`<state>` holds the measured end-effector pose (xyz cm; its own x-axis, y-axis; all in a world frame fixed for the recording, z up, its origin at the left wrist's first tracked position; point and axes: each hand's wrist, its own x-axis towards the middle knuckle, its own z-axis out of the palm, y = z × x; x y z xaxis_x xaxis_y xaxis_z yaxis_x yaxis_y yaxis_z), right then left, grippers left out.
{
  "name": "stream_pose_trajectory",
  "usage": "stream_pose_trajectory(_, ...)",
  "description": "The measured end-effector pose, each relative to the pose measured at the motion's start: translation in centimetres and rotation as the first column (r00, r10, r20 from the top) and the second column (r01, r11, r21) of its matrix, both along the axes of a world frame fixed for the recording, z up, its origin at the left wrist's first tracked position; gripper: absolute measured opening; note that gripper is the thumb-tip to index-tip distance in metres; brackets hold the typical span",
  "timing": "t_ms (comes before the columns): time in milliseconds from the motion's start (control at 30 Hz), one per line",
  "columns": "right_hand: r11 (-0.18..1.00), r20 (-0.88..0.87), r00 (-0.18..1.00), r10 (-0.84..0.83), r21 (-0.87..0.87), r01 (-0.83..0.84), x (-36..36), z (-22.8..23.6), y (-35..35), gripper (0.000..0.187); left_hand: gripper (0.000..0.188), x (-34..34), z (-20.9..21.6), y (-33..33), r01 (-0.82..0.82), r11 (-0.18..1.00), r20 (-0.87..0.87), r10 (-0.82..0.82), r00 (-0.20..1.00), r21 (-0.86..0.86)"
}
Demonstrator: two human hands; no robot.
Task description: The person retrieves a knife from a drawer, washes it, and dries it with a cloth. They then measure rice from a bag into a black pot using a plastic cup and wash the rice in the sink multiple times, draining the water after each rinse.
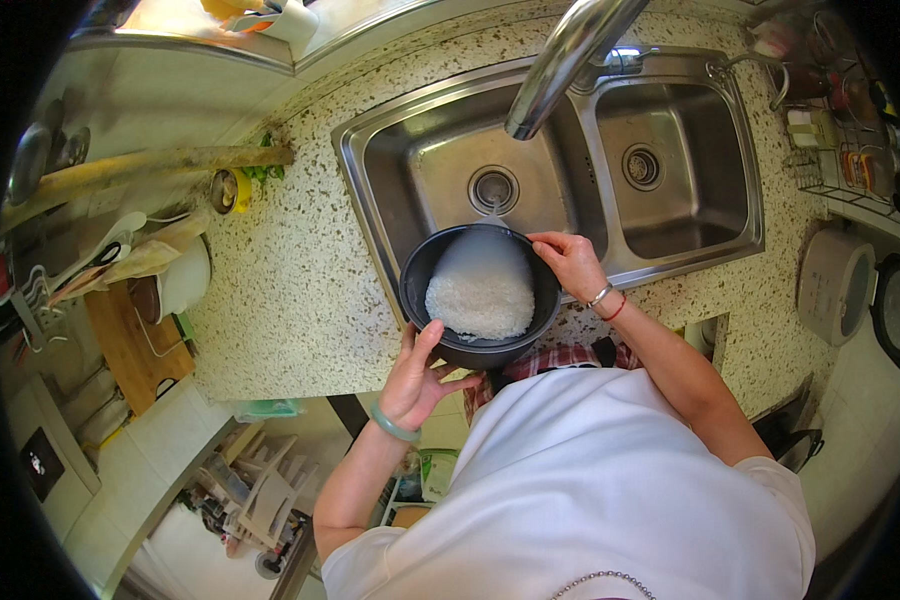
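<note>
A dark rice cooker inner pot point(482, 352) is tilted over the near edge of the left sink basin point(420, 160). White rice point(480, 305) lies heaped on its near side, with cloudy water point(485, 252) at the far rim. A pale trickle runs from that rim toward the drain point(493, 188). My left hand point(415, 378) supports the pot's near left side, thumb over the rim and fingers beneath. With its fingers closed on the rim, my right hand point(572, 263) grips the pot's far right side.
A chrome faucet point(570, 65) arches over the left basin. To the right lies a smaller basin point(675, 160). Speckled counter point(280, 300) surrounds the sink. A wooden cutting board point(138, 340) and a white container point(185, 275) stand at left; a rice cooker point(836, 285) is at right.
</note>
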<state>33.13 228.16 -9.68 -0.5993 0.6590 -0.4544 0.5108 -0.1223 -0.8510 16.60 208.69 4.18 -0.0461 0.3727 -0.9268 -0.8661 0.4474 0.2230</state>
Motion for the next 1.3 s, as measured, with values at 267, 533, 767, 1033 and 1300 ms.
stream_pose_trajectory(267,0.998,-0.053,0.998,-0.046,-0.041,0.044,0.2,-0.9,-0.3,0.023,0.076,-0.6,0.1,0.5,0.020,1.000,0.047,-0.020,0.999,0.018)
stream_pose_trajectory(533,0.998,-0.072,0.996,-0.057,-0.033,0.054,0.4,-1.5,-0.4,0.023,0.064,-0.7,0.7,1.3,0.070,0.997,-0.005,-0.070,0.998,-0.031)
stream_pose_trajectory(767,0.999,-0.057,0.997,-0.049,-0.013,0.048,0.5,-1.7,-0.5,0.023,0.062,-0.7,1.0,1.7,0.092,0.994,-0.016,-0.093,0.996,-0.064)
stream_pose_trajectory(1033,0.996,-0.033,0.998,-0.056,-0.071,0.054,0.6,-1.8,-0.6,0.024,0.062,-1.0,1.4,2.1,0.112,0.990,-0.009,-0.113,0.994,-0.084)
stream_pose_trajectory(1300,0.991,-0.037,0.996,-0.080,-0.115,0.075,0.8,-2.8,-1.1,0.024,0.061,-1.2,1.4,2.2,0.129,0.986,-0.008,-0.130,0.991,-0.106)
